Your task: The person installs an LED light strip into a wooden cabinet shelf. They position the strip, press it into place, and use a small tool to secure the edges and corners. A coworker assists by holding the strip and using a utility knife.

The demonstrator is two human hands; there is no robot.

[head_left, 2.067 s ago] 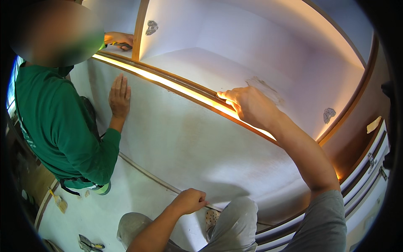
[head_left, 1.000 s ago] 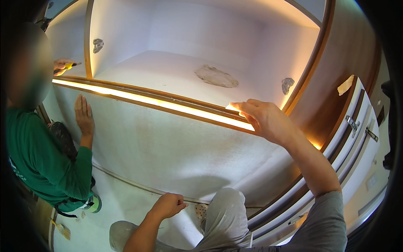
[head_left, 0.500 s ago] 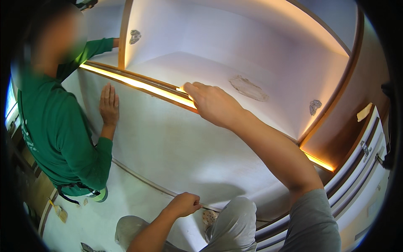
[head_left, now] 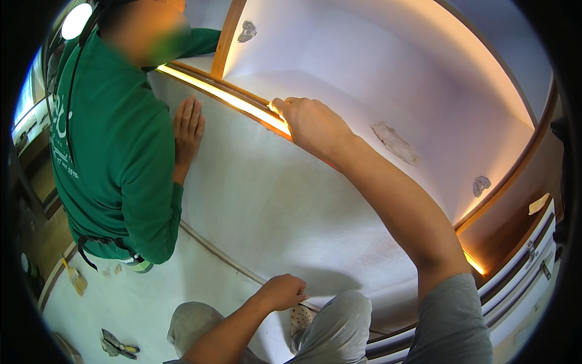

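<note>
**Right hand moves up the lit strip toward the divider**

The newest change is the right hand's place: it sits in the upper middle of the frame, near the foot of the wooden divider, with its forearm stretching back to the lower right. For the work, this seems to put attention on the part of the edge close to the divider; how much of the length is dealt with cannot be told.

The glowing strip slants from the upper left to the middle, under the dark wooden groove along the cabinet front. The right fingers are bent down over this edge, their tips lit yellow; whether they pinch something small or only press, I cannot tell. The left hand, lower middle, is curled into a loose fist beside the knee, with nothing seen sticking out.

Against half a second ago, the gap between right hand and divider is smaller. The view has shifted, so the trowel at lower left shows more fully and a round lamp appears at upper left. The co-worker's raised palm stays at the white panel; their other arm still reaches behind the divider, its hand hidden.
</note>
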